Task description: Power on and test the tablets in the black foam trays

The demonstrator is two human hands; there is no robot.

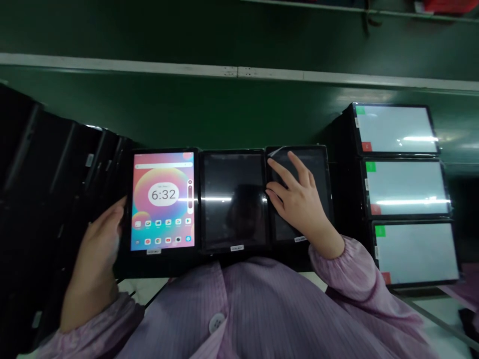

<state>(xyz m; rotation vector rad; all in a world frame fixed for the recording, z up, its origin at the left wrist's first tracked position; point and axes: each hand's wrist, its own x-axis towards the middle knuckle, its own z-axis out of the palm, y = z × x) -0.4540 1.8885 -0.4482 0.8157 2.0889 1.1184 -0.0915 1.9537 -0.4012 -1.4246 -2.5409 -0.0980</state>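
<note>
Three tablets lie side by side in front of me. The left tablet [163,204] is lit, with a home screen, a 6:32 clock and a slider bar at its right side. My left hand [98,244] grips its left edge, thumb uppermost; the other fingers are mostly hidden. Dark screens show on the middle tablet [235,224] and the right tablet [288,227]. Over the right one, my right hand [297,194] has its fingers spread, tips near the left edge. A lifted clear film corner [276,151] sticks up by the index finger.
Several dark tablets [52,149] stand in a row at the left. On the right, three stacks end in tablets with white screens [396,128], each marked green and red. A green bench surface [209,109] with a pale strip [149,66] runs behind.
</note>
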